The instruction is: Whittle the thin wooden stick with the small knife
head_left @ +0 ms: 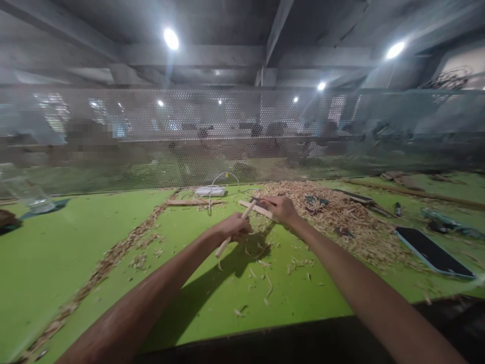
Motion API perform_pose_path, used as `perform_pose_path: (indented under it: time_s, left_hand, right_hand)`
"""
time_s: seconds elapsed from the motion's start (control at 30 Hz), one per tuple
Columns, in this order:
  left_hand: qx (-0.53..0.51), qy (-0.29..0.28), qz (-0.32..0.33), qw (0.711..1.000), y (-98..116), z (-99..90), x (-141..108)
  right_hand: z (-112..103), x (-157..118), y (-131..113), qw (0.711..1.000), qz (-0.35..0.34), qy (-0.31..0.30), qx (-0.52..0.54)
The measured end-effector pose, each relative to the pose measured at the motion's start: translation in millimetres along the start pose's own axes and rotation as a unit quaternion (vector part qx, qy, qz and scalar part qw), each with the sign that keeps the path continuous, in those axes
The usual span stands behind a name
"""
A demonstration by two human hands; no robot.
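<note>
My left hand (235,226) is closed around a thin pale wooden stick (224,246), which slants up and to the right out of both sides of the fist. My right hand (281,206) is closed on a small knife whose dark blade (256,200) shows at the fingertips, close to the stick's upper end. Its handle is hidden by the fingers. Beneath the right hand, a flat pale wood strip (261,209) slopes down to the right. Curled wood shavings (270,288) are scattered on the green tabletop (303,303) below both hands.
A large heap of shavings (341,217) spreads at right, by a phone (432,253). At the back, a white box (210,191) with a cable stands before a mesh screen (227,151). A clear cup (40,202) is far left; a long rod (417,192) lies far right.
</note>
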State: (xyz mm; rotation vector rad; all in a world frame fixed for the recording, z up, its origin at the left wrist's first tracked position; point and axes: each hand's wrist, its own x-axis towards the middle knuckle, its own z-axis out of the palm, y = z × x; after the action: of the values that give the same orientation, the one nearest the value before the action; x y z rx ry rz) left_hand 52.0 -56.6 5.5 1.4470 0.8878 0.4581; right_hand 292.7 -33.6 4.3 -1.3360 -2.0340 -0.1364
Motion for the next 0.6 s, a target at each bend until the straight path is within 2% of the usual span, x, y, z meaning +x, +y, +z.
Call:
perform_pose_path:
  time_s: [0.13,0.33,0.53,0.6]
  left_hand:
    - [-0.023,0.018,-0.013,0.999,0.5,-3.5,-2.6]
    - [-0.013,0.008,-0.022,1.000,-0.6,-4.6,-1.3]
    - [0.002,-0.003,-0.034,0.999,6.4,2.2,-6.0]
    - [0.021,-0.009,-0.030,0.999,10.2,5.6,-11.5]
  right_hand:
    - [-0.8,-0.1,1.5,1.000,0.008,-0.016,0.003]
    - [-3.0,-0.4,10.2,0.998,0.055,-0.009,0.007]
    - [-1.2,-1.7,10.2,0.999,0.048,-0.027,0.000]
    - [-3.3,-3.6,20.2,0.997,0.076,-0.013,0.004]
